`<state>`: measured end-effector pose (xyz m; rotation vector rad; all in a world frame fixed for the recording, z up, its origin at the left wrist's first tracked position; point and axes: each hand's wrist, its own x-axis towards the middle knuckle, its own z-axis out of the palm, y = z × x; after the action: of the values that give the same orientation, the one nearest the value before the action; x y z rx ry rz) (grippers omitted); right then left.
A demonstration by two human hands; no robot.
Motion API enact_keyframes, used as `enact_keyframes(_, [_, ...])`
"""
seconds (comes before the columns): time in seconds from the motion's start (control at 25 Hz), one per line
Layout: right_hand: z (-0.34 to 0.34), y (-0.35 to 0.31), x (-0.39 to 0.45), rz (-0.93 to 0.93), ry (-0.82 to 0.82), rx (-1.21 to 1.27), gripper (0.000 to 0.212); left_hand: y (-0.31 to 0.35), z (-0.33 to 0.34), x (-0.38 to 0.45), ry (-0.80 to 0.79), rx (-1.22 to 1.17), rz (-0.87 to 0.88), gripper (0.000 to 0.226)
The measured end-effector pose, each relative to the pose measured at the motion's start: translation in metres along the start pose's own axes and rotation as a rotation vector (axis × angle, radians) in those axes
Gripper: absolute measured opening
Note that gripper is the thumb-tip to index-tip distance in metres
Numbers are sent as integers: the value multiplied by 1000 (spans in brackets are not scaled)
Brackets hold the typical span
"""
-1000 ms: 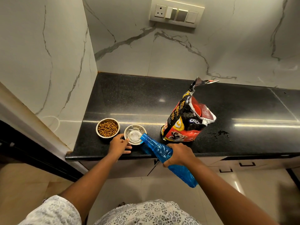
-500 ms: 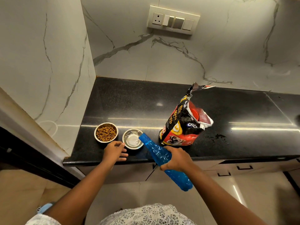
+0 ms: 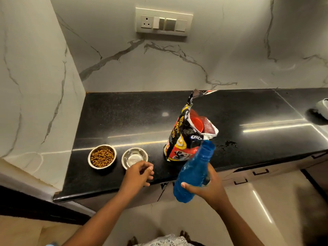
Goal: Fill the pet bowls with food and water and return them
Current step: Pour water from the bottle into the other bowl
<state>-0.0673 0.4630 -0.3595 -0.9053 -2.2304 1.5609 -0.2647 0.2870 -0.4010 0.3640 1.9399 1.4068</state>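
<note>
Two steel pet bowls stand near the front left of the black counter (image 3: 134,118). The left bowl (image 3: 102,156) is full of brown kibble. The right bowl (image 3: 134,157) holds water. My left hand (image 3: 139,173) hovers just in front of the water bowl with loosely curled fingers and holds nothing. My right hand (image 3: 206,188) grips a blue plastic bottle (image 3: 194,172) without a cap, held nearly upright with its mouth up, in front of the counter edge. An open pet food bag (image 3: 188,137) stands behind the bottle.
Marble walls close the counter at the left and back, with a switch panel (image 3: 164,22) high on the back wall. A wet patch (image 3: 229,143) lies right of the bag. A white object (image 3: 322,108) sits at the counter's far right. Drawers (image 3: 260,172) run below the counter.
The bottle has swung from tilted over the water bowl to nearly upright and moved right, away from the bowl. My left hand has drifted right, off the bowl's near-left side.
</note>
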Motion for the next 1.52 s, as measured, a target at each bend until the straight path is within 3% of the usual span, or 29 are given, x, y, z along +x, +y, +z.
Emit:
enact_keyframes(0.2, [-59, 7, 4, -5, 191, 136, 69, 42, 60, 10, -192, 44, 69, 12])
enact_keyframes(0.44, [-132, 25, 50, -88, 234, 60, 70, 66, 158, 23, -329, 203, 90, 10])
enact_keyframes(0.56, [-158, 40, 80, -107, 226, 25, 73, 77, 197, 35, -316, 231, 74, 18])
enact_keyframes(0.76, [-188, 62, 130, -126, 169, 37, 78, 75, 239, 56, -232, 180, -20, 13])
enact_keyframes(1.08, [-194, 91, 168, -92, 86, 56, 82, 58, 248, 43, -85, 110, -111, 20])
enact_keyframes(1.16, [-188, 94, 160, -36, 81, 85, 96, 56, 242, 38, -53, 92, -122, 19])
enact_keyframes(1.28, [-164, 109, 126, 218, 169, 102, 116, 55, 225, 29, -60, 38, -139, 17])
enact_keyframes(1.4, [-139, 129, 90, 457, 183, 214, 74, 45, 197, 18, -16, -31, -178, 21])
enact_keyframes(1.52, [-112, 125, 73, 570, -52, 264, 34, 28, 158, 1, 67, -131, -190, 22])
